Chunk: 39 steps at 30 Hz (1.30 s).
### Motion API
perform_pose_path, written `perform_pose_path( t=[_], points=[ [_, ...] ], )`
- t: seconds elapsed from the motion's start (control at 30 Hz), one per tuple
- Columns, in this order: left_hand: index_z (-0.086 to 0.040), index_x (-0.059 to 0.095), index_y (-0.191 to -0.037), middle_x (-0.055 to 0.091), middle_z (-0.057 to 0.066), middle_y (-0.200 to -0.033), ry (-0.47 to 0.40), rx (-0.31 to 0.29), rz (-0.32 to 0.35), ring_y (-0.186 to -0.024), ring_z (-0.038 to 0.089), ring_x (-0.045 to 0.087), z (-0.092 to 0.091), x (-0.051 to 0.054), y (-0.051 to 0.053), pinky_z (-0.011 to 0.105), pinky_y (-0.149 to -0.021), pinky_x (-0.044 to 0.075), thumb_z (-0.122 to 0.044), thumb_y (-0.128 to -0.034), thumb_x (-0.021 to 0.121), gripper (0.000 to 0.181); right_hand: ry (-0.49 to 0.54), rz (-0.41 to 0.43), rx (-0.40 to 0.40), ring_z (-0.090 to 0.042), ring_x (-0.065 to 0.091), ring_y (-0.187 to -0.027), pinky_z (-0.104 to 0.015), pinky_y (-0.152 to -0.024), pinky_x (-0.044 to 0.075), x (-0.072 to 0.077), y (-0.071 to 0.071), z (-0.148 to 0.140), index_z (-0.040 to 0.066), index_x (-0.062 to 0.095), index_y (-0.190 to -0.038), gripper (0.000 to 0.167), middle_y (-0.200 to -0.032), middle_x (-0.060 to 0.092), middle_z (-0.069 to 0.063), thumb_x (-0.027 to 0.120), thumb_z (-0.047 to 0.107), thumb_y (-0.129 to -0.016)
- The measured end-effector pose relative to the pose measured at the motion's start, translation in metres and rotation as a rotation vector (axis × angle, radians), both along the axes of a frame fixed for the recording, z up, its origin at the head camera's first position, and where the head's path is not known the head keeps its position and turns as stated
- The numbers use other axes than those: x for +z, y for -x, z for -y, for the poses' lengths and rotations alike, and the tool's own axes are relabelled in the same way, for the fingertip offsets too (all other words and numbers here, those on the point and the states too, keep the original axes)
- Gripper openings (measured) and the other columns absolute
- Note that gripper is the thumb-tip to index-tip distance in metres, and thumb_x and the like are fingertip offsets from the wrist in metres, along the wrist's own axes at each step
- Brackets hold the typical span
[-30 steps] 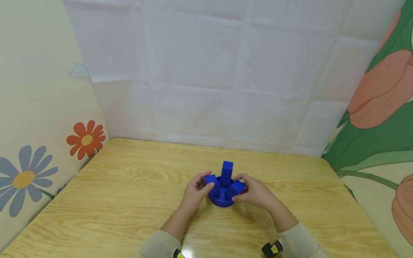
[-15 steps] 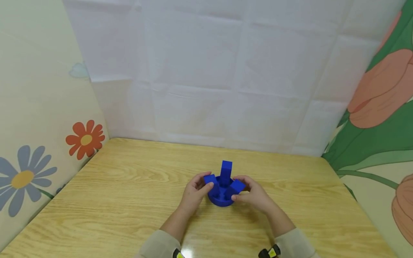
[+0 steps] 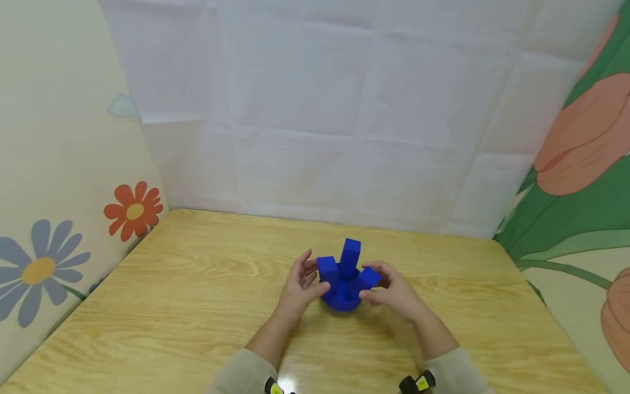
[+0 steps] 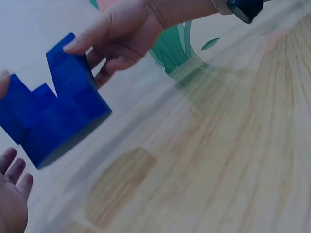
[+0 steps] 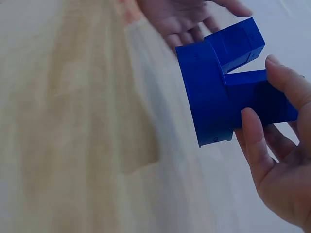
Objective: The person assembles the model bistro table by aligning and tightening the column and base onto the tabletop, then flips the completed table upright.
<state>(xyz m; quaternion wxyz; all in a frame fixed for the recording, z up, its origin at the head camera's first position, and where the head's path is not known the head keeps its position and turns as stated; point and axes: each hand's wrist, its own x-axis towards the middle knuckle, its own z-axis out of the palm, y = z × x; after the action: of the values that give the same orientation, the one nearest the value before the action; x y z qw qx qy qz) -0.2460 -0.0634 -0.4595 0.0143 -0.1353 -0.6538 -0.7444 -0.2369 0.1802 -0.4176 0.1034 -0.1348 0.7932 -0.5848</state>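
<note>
A blue round base (image 3: 341, 305) carries three upright square posts, one at the back, one at the left (image 3: 327, 268) and one at the right. My right hand (image 3: 397, 293) pinches the right post (image 5: 260, 97) between thumb and fingers. Around the left post my left hand (image 3: 295, 293) stands with its fingers spread; in the right wrist view these fingers look apart from the blue piece. Part of the base's underside shows in the left wrist view, where the piece (image 4: 68, 116) looks tilted and raised off the table.
The wood-grain table (image 3: 197, 284) extends around the hands. A creased white sheet (image 3: 315, 109) hangs behind it. Flower-printed walls stand at the left (image 3: 64, 164) and right (image 3: 581, 219). Black devices with yellow marks (image 3: 417, 383) sit at the wrists.
My left hand's fingers have spread away from the left post. The blue piece has shifted slightly up and to the right, with the right hand still holding its right post.
</note>
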Motion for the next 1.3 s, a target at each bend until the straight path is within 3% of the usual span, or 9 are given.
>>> perform_pose_path(
  t=[0.17,0.3,0.57,0.8,0.93,1.03,1.17,1.3],
  points=[
    [-0.004,0.009,-0.156,0.026,0.025,-0.156,0.141,-0.105,0.045,-0.145,0.044,0.026,-0.003,-0.002,0.0,0.058,-0.118,0.023,-0.021,-0.0782,0.083,0.109,0.012,-0.044,0.0,-0.018,0.063,-0.086,-0.036,-0.071,0.059,0.02,-0.002,-0.006,0.001,0.043,-0.14,0.065,-0.125,0.055,-0.028,0.075,0.014,-0.086],
    [-0.006,0.012,-0.155,0.028,0.023,-0.156,0.204,-0.139,0.036,-0.145,0.043,0.027,-0.009,-0.002,-0.004,0.061,-0.117,0.021,-0.02,-0.0725,0.087,0.112,0.019,-0.058,0.015,-0.019,0.064,-0.087,-0.035,-0.071,0.059,0.03,-0.005,-0.006,0.002,0.044,-0.138,0.064,-0.128,0.054,-0.029,0.076,0.016,-0.085],
    [-0.002,0.026,-0.148,0.047,0.021,-0.145,0.169,-0.107,-0.01,-0.136,0.04,0.042,-0.014,0.0,-0.008,0.06,-0.116,0.023,-0.017,-0.0688,0.089,0.102,0.04,-0.034,0.034,-0.019,0.062,-0.087,-0.034,-0.07,0.059,0.029,-0.006,-0.007,0.002,0.043,-0.138,0.062,-0.122,0.056,-0.027,0.075,0.014,-0.086],
    [-0.003,0.028,-0.145,0.049,0.02,-0.143,0.202,-0.065,-0.04,-0.135,0.036,0.043,-0.014,0.002,-0.01,0.056,-0.115,0.027,-0.017,-0.0661,0.091,0.102,0.052,-0.025,0.081,-0.019,0.063,-0.091,-0.036,-0.074,0.059,0.029,-0.003,-0.01,0.001,0.041,-0.14,0.066,-0.123,0.057,-0.026,0.075,0.021,-0.087],
    [0.0,0.026,-0.145,0.047,0.023,-0.142,0.15,-0.045,-0.042,-0.133,0.037,0.045,-0.015,0.007,-0.011,0.052,-0.114,0.031,-0.014,-0.0665,0.09,0.102,0.086,-0.011,0.099,-0.018,0.065,-0.095,-0.037,-0.08,0.059,0.026,0.0,-0.013,-0.001,0.039,-0.141,0.065,-0.12,0.058,-0.021,0.072,0.02,-0.09],
    [0.001,0.024,-0.145,0.043,0.025,-0.143,0.09,-0.046,-0.032,-0.133,0.038,0.045,-0.016,0.012,-0.012,0.052,-0.113,0.035,-0.008,-0.0687,0.086,0.099,0.076,-0.019,0.108,-0.023,0.065,-0.102,-0.039,-0.087,0.057,0.025,0.0,-0.015,-0.003,0.036,-0.143,0.064,-0.125,0.056,-0.026,0.069,0.018,-0.092],
    [-0.001,0.024,-0.146,0.039,0.023,-0.142,0.098,-0.045,-0.042,-0.132,0.036,0.04,-0.015,0.018,-0.011,0.055,-0.112,0.036,-0.003,-0.0703,0.081,0.095,-0.03,-0.157,0.045,-0.036,0.056,-0.122,-0.047,-0.1,0.05,0.031,-0.002,-0.013,-0.001,0.035,-0.146,0.06,-0.141,0.049,-0.029,0.063,0.017,-0.096],
    [-0.005,0.025,-0.148,0.037,0.021,-0.14,0.247,-0.012,-0.088,-0.131,0.035,0.037,-0.013,0.028,-0.009,0.058,-0.111,0.034,-0.01,-0.0688,0.081,0.097,-0.149,-0.343,-0.036,-0.044,0.041,-0.136,-0.058,-0.109,0.038,0.046,-0.006,-0.007,0.003,0.036,-0.147,0.06,-0.149,0.042,-0.024,0.063,0.016,-0.096]
  ],
)
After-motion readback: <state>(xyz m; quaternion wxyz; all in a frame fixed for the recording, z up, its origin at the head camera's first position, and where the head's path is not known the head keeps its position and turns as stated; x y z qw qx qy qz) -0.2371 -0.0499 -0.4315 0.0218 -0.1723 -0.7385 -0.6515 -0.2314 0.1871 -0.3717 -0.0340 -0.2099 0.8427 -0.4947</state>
